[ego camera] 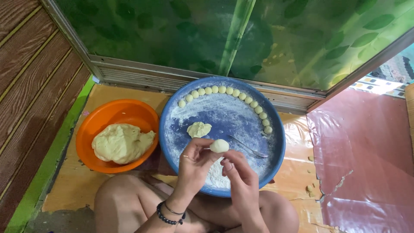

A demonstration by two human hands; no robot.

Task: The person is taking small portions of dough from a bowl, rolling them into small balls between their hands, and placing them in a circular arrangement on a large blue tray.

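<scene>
Dough ball, small, pale and rounded, sits pinched between the fingertips of both hands above the near half of the blue tray. That round tray, dusted white with flour, is the largest thing on the floor mat and lies in front of the person's crossed legs. Just left of it stands an orange bowl holding a big mass of dough. Along the tray's far rim runs a curved row of small dough balls, set side by side. A torn lump of dough rests near the tray's middle, and a metal fork lies to its right. The left hand, with a bead bracelet at its wrist, grips the ball from the left; the right hand closes on it from below and the right.
</scene>
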